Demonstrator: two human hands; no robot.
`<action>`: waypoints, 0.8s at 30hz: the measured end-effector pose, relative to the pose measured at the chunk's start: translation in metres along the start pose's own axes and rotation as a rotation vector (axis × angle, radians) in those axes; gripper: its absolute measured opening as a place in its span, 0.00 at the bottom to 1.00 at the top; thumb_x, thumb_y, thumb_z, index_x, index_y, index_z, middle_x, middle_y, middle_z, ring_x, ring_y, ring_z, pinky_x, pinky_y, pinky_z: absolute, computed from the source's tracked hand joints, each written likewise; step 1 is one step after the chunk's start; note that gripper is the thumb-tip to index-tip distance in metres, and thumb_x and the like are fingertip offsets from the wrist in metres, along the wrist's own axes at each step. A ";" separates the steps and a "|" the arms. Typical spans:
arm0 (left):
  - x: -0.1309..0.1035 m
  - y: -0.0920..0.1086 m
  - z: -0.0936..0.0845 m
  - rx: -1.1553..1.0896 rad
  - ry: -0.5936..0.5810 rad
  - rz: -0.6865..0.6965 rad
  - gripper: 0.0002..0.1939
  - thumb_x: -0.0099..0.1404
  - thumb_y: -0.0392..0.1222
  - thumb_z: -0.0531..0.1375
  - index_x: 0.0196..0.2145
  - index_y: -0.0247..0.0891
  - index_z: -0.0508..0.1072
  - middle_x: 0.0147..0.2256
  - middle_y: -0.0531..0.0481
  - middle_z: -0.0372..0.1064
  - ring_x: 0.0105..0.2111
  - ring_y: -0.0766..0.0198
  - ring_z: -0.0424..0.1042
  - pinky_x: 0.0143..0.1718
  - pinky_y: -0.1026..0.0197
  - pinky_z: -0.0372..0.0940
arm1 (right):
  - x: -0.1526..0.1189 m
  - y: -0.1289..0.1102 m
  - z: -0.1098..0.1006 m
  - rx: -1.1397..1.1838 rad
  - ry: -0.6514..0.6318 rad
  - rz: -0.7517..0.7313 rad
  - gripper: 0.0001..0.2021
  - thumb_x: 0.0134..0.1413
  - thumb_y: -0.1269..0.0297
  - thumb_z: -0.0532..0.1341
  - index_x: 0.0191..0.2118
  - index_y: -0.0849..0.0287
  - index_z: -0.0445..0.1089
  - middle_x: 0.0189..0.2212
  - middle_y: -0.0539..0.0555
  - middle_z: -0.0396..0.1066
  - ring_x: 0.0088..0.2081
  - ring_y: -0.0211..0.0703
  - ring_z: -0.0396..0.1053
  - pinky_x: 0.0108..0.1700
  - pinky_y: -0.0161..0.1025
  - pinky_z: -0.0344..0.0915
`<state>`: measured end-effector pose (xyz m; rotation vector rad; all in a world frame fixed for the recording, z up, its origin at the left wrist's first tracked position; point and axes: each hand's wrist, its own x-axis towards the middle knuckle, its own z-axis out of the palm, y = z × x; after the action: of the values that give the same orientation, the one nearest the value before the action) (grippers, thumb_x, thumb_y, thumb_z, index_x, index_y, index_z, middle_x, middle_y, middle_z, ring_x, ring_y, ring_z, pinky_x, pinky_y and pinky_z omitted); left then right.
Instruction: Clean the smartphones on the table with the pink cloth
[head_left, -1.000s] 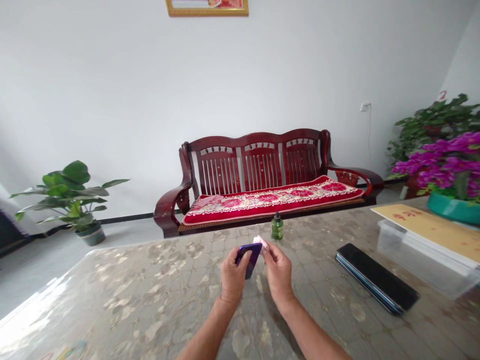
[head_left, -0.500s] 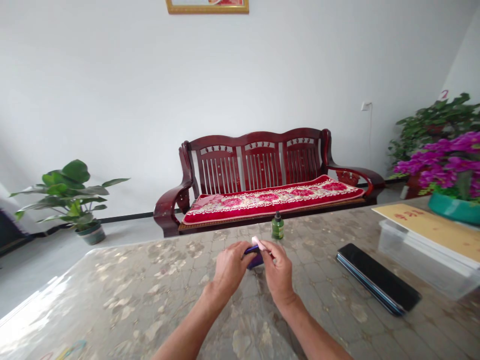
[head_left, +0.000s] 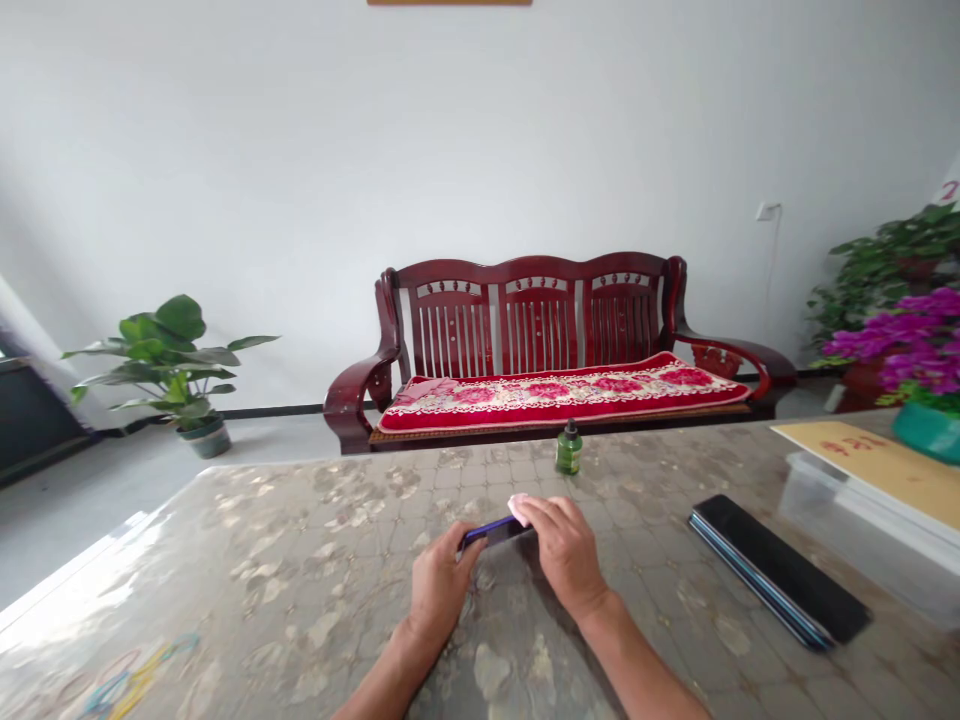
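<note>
My left hand (head_left: 440, 578) is closed around one end of a phone (head_left: 501, 532), a thin flat slab with a blue-purple edge and a dark, shiny face. The phone is held tilted above the table. At its other end my right hand (head_left: 568, 550) is closed on a crumpled whitish-pink cloth or tissue (head_left: 518, 508), pressed against the phone's upper edge. The right fingers hide part of that end. Beyond the hands a small green bottle (head_left: 568, 450) with a black top stands upright.
On the patterned table cover (head_left: 315, 560), a stack of dark flat slabs (head_left: 776, 565) lies to the right. Behind it sits a clear plastic box (head_left: 840, 520) topped by a tan envelope (head_left: 847, 450). Coloured rubber bands (head_left: 135, 680) lie front left. A wooden bench (head_left: 532, 300) stands beyond.
My hands have moved apart along the phone, which now shows its dark face between them. The cloth has shifted to the phone's right end. The view has turned slightly left and down.
</note>
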<state>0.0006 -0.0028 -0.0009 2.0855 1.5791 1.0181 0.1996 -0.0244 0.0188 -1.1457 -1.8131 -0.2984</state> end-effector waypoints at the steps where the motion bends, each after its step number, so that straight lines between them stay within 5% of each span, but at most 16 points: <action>1: 0.000 -0.001 0.000 0.012 -0.013 -0.014 0.07 0.65 0.45 0.57 0.36 0.44 0.74 0.30 0.55 0.76 0.30 0.61 0.75 0.32 0.65 0.62 | -0.001 0.005 0.000 -0.023 0.011 0.012 0.15 0.65 0.73 0.53 0.51 0.54 0.72 0.43 0.53 0.76 0.43 0.42 0.71 0.47 0.41 0.69; 5: 0.000 0.001 0.002 0.041 -0.051 -0.029 0.07 0.66 0.44 0.57 0.36 0.43 0.74 0.30 0.55 0.77 0.31 0.61 0.75 0.31 0.66 0.61 | -0.001 0.008 0.002 -0.068 0.042 0.014 0.15 0.66 0.74 0.51 0.50 0.56 0.73 0.43 0.54 0.77 0.43 0.42 0.71 0.46 0.40 0.69; 12: -0.003 0.002 0.005 0.016 -0.093 -0.026 0.09 0.68 0.41 0.56 0.43 0.44 0.74 0.35 0.53 0.78 0.34 0.63 0.76 0.34 0.68 0.61 | -0.001 -0.037 0.017 -0.013 -0.090 -0.130 0.18 0.66 0.71 0.55 0.59 0.52 0.66 0.50 0.52 0.74 0.46 0.43 0.69 0.49 0.42 0.68; 20: -0.002 0.008 -0.001 0.064 -0.110 -0.078 0.06 0.68 0.43 0.57 0.38 0.43 0.75 0.30 0.54 0.77 0.31 0.63 0.76 0.31 0.68 0.59 | -0.007 0.012 0.010 -0.015 0.091 0.021 0.21 0.69 0.70 0.45 0.60 0.49 0.65 0.42 0.50 0.77 0.40 0.41 0.73 0.45 0.44 0.72; 24: -0.003 0.008 0.001 0.059 -0.103 -0.069 0.07 0.69 0.43 0.57 0.38 0.43 0.75 0.31 0.54 0.77 0.31 0.63 0.76 0.31 0.68 0.59 | -0.007 0.002 0.007 -0.055 0.046 -0.015 0.19 0.68 0.70 0.49 0.59 0.51 0.65 0.47 0.52 0.75 0.43 0.42 0.72 0.47 0.43 0.70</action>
<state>0.0065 -0.0080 0.0028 2.0714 1.6359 0.8372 0.1977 -0.0229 0.0086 -1.1543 -1.7835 -0.3824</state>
